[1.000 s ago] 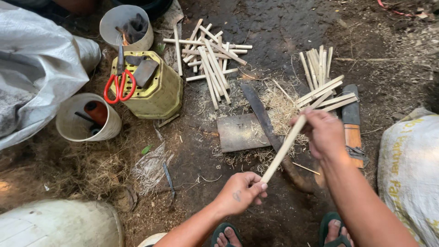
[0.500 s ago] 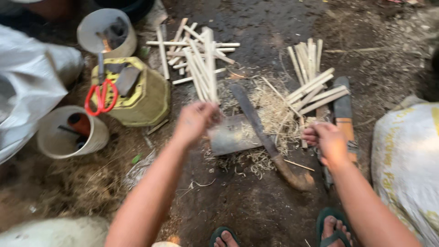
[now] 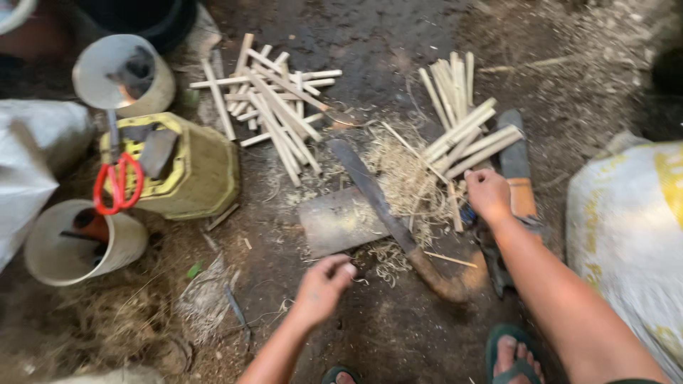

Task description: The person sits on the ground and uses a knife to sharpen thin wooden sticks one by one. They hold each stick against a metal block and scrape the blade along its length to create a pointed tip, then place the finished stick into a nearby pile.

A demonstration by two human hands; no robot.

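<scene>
Loosely curled and holding nothing, our left hand [image 3: 321, 284] hovers just below the flat metal plate [image 3: 340, 222]. Our right hand [image 3: 488, 193] closes on the near end of a stick in the right-hand pile of split bamboo sticks [image 3: 461, 128], whose long axes run up and away from us. The big curved knife [image 3: 388, 213] lies diagonally between both hands, its handle nearer the right.
</scene>
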